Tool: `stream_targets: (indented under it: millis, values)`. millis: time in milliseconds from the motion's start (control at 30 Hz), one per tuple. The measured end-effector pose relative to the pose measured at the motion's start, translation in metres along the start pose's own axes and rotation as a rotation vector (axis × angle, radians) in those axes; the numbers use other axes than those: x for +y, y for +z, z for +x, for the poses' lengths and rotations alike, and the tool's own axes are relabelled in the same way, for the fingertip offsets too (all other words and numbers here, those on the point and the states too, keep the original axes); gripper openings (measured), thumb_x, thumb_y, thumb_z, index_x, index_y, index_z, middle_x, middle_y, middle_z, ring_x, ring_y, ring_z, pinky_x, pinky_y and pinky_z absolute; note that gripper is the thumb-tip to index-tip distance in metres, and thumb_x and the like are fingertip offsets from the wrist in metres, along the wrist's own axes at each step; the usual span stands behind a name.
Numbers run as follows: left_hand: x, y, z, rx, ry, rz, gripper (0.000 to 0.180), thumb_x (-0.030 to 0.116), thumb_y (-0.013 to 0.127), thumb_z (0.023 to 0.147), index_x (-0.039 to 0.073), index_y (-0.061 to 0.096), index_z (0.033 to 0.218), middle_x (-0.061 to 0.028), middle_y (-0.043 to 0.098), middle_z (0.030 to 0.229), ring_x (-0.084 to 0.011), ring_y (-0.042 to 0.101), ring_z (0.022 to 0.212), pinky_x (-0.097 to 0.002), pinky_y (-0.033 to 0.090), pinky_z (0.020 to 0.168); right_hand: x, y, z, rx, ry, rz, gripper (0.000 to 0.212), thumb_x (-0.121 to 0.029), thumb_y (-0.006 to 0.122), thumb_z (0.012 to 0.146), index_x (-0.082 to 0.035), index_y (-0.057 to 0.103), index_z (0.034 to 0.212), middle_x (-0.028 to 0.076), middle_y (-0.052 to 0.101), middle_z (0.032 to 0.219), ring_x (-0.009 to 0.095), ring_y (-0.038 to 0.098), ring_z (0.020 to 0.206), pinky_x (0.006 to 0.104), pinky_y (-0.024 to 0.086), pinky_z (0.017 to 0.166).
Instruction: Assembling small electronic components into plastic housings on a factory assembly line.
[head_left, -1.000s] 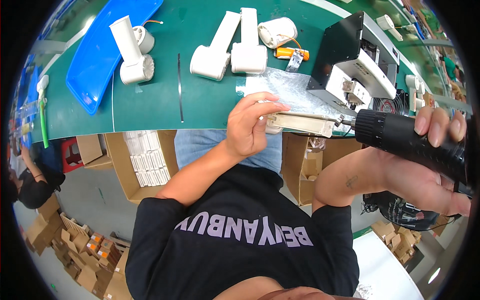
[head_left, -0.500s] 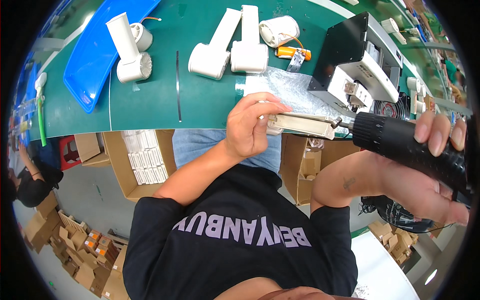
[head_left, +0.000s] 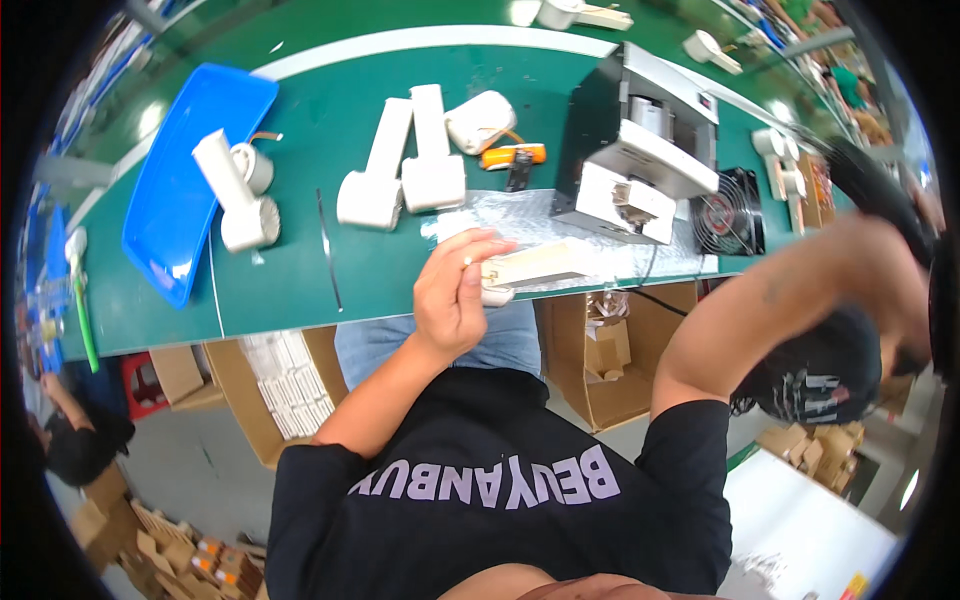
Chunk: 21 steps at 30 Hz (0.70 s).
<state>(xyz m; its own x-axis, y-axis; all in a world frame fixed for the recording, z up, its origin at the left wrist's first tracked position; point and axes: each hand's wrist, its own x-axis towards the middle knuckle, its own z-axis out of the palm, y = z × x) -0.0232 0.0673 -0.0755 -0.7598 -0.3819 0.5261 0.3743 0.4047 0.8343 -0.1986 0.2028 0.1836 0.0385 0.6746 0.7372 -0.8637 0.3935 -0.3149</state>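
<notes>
Blue tray (head_left: 190, 180): far left on the green bench (head_left: 370, 270), bare; a white cylinder part (head_left: 232, 190) lies at its right edge.
White housings (head_left: 400, 165): two long ones side by side mid-bench, well apart from the hands.
Left hand (head_left: 452, 295): at the near bench edge, fingers curled tight around the left end of a cream plastic housing (head_left: 535, 265), thumb on top. Firm closed grip.
Cream plastic housing: lies flat on clear bubble wrap (head_left: 540, 215), long axis pointing right, near end overhanging the bench edge.
Black-and-white machine (head_left: 640, 160): just behind the housing, small fan (head_left: 728, 210) on its right.
Right hand (head_left: 905, 235): raised at far right rim, wrapped around a black power tool (head_left: 870, 180), clear of the housing. Fingers partly cut off; looks closed on it.
</notes>
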Motion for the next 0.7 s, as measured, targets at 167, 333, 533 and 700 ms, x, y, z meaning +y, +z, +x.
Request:
stream_targets:
  millis: [167,333,533,700]
  values:
    - [0.007,0.000,0.005,-0.033,-0.095,-0.027,0.029,0.004,0.043,0.099,-0.005,0.069,0.093,-0.0169,0.073,0.103,-0.0320,0.065,0.106,-0.0405,0.050,0.095,0.041,-0.069,0.033,-0.533,0.209,0.195,0.098,-0.089,0.036,0.081,0.006,0.053,0.092,0.018,0.053,0.082,0.027,0.055,0.068,0.0405,0.051,0.071]
    - [0.000,-0.006,0.001,0.003,-0.077,-0.087,0.028,0.005,0.041,0.100,-0.005,0.065,0.090,-0.0159,0.071,0.093,-0.0293,0.066,0.090,-0.0374,0.052,0.085,0.008,-0.054,0.017,-0.795,0.440,-0.024,0.089,-0.079,0.033,0.090,0.007,0.054,0.095,0.017,0.055,0.080,0.024,0.055,0.071,0.0389,0.051,0.066]
    - [-0.006,-0.003,0.001,0.055,-0.019,-0.080,0.026,0.005,0.041,0.100,-0.005,0.063,0.089,-0.0148,0.071,0.085,-0.0280,0.067,0.083,-0.0369,0.054,0.080,0.032,-0.033,-0.031,-0.869,0.209,0.243,0.037,-0.037,0.042,0.108,-0.003,0.052,0.117,0.004,0.058,0.076,0.007,0.055,0.054,0.0195,0.048,0.046]
    - [-0.006,-0.005,0.002,0.024,0.054,-0.027,0.025,0.006,0.043,0.099,-0.003,0.064,0.087,-0.0136,0.071,0.084,-0.0293,0.066,0.082,-0.0383,0.054,0.080,0.044,-0.058,-0.028,-0.797,0.705,0.293,0.052,-0.048,0.048,0.100,0.002,0.051,0.113,0.018,0.061,0.095,0.025,0.058,0.070,0.0368,0.050,0.063]
